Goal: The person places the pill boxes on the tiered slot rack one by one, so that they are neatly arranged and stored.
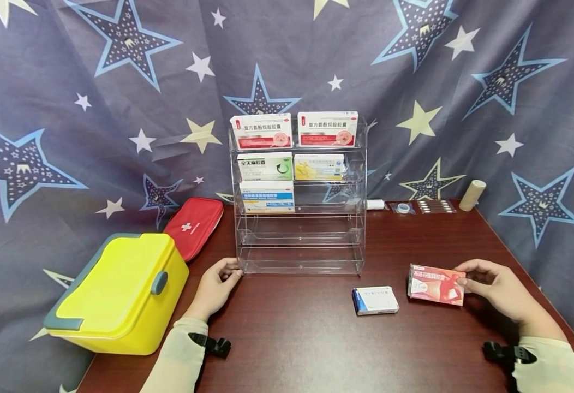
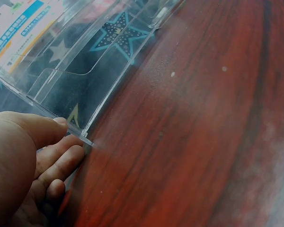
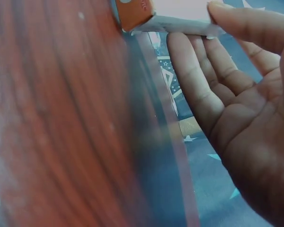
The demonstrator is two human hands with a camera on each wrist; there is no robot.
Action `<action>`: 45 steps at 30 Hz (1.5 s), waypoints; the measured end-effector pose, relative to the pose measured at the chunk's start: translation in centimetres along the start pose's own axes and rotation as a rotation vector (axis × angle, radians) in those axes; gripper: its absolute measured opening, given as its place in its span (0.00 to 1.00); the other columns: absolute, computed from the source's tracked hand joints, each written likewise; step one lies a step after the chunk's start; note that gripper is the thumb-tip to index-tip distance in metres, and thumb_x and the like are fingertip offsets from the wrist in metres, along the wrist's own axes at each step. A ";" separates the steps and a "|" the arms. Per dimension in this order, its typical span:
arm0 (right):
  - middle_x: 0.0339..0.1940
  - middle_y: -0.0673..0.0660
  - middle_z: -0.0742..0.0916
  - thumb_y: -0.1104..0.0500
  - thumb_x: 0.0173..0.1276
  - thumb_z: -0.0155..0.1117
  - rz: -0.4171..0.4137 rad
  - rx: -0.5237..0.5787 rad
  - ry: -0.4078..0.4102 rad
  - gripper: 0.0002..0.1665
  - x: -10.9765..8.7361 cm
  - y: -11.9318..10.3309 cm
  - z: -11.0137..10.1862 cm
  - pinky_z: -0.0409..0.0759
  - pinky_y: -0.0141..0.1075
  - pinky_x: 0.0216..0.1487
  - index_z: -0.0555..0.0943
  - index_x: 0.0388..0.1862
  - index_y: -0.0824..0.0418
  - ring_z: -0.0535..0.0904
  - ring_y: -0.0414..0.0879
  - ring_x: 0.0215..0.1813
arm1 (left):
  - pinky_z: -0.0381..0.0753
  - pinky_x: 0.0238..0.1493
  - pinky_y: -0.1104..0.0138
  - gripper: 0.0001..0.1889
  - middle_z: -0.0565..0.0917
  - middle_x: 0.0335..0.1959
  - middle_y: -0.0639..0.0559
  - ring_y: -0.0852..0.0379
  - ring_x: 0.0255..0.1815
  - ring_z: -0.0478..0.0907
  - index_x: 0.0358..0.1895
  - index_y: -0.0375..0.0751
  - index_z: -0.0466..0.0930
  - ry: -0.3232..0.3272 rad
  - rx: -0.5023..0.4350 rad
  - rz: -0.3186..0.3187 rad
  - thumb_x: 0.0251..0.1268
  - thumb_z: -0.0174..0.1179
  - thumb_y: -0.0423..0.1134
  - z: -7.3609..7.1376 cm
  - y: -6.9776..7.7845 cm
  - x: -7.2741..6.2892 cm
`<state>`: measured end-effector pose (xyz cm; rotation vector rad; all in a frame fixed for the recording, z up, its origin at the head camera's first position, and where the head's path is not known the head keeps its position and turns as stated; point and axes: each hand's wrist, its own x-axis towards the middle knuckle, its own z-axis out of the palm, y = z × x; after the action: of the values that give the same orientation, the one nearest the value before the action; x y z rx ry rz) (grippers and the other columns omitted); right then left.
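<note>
A clear acrylic display rack [image 1: 300,267] stands upright on the table, medicine boxes on its upper tiers. At its lower left corner, my left hand [image 1: 216,284] pinches the edge; the left wrist view shows the thumb [image 2: 49,130] against the side panel and the other fingers curled beside it. My right hand [image 1: 495,286] holds a red and white medicine box [image 1: 436,285] by its right end, thumb in front. In the right wrist view, the fingers [image 3: 189,71] reach behind this box [image 3: 180,12]. A white and blue medicine box [image 1: 376,301] lies flat to its left.
A yellow lidded box [image 1: 120,295] and a red first-aid pouch [image 1: 195,226] are at the left. Along the back right lie a white item [image 1: 375,204], a tape roll [image 1: 403,208], a blister pack [image 1: 436,207] and a beige roll [image 1: 472,195]. Star-patterned cloth hangs behind.
</note>
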<state>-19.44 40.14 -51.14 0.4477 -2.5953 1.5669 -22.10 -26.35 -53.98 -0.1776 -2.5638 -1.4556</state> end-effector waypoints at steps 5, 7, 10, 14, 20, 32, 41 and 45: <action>0.42 0.51 0.90 0.69 0.72 0.70 0.006 -0.013 0.020 0.14 0.0 0.0 -0.1 0.87 0.36 0.37 0.83 0.54 0.70 0.86 0.43 0.37 | 0.77 0.50 0.67 0.12 0.89 0.43 0.50 0.56 0.45 0.84 0.55 0.42 0.85 0.001 -0.004 -0.005 0.71 0.68 0.33 0.0 0.0 0.0; 0.43 0.51 0.90 0.70 0.71 0.70 0.000 0.001 0.019 0.14 0.0 -0.1 -0.1 0.87 0.35 0.38 0.82 0.54 0.71 0.86 0.42 0.37 | 0.77 0.50 0.67 0.12 0.89 0.43 0.50 0.56 0.45 0.84 0.55 0.42 0.85 0.001 -0.006 -0.007 0.72 0.68 0.33 0.0 0.0 0.0; 0.43 0.51 0.90 0.71 0.71 0.70 0.000 0.024 0.021 0.14 -0.1 -0.2 -0.1 0.87 0.35 0.39 0.82 0.54 0.72 0.87 0.42 0.38 | 0.77 0.50 0.67 0.12 0.89 0.44 0.50 0.55 0.45 0.84 0.55 0.41 0.85 0.000 -0.007 -0.009 0.72 0.68 0.33 0.0 0.0 0.0; 0.43 0.51 0.90 0.72 0.70 0.70 -0.011 0.031 0.027 0.15 -0.1 -0.3 -0.1 0.87 0.35 0.38 0.83 0.54 0.72 0.87 0.42 0.38 | 0.77 0.50 0.67 0.12 0.88 0.44 0.50 0.55 0.46 0.84 0.56 0.41 0.85 -0.001 -0.004 -0.011 0.72 0.68 0.33 0.0 0.0 0.0; 0.41 0.54 0.90 0.74 0.69 0.70 -0.015 0.037 0.051 0.15 -0.1 -0.4 -0.1 0.86 0.33 0.38 0.82 0.54 0.73 0.87 0.42 0.37 | 0.77 0.50 0.67 0.12 0.89 0.44 0.50 0.55 0.45 0.84 0.56 0.41 0.85 0.001 0.001 0.002 0.72 0.68 0.33 0.0 -0.1 0.1; 0.39 0.49 0.89 0.72 0.69 0.71 -0.036 -0.035 0.248 0.17 0.7 -3.1 -0.2 0.80 0.27 0.37 0.83 0.55 0.72 0.84 0.40 0.37 | 0.78 0.51 0.65 0.13 0.88 0.44 0.51 0.55 0.45 0.84 0.55 0.42 0.85 -0.001 0.008 -0.012 0.71 0.69 0.33 0.0 -0.4 0.0; 0.35 0.51 0.88 0.73 0.67 0.71 -0.129 0.080 0.350 0.17 5.5 -9.3 -0.5 0.79 0.27 0.32 0.83 0.55 0.76 0.83 0.39 0.33 | 0.78 0.51 0.65 0.12 0.88 0.43 0.51 0.55 0.45 0.84 0.55 0.42 0.85 0.004 0.001 0.001 0.71 0.69 0.32 0.1 -0.4 0.2; 0.33 0.54 0.88 0.75 0.66 0.72 -0.223 0.152 0.339 0.17 8.5 -13.2 0.5 0.78 0.27 0.31 0.83 0.53 0.77 0.83 0.41 0.31 | 0.78 0.51 0.65 0.12 0.88 0.44 0.51 0.55 0.46 0.84 0.55 0.42 0.85 0.001 0.001 -0.006 0.71 0.69 0.32 0.1 -0.5 0.2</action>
<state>-23.78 32.20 -38.32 0.4228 -2.1103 1.6077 -22.36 -26.55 -54.38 -0.1691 -2.5667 -1.4555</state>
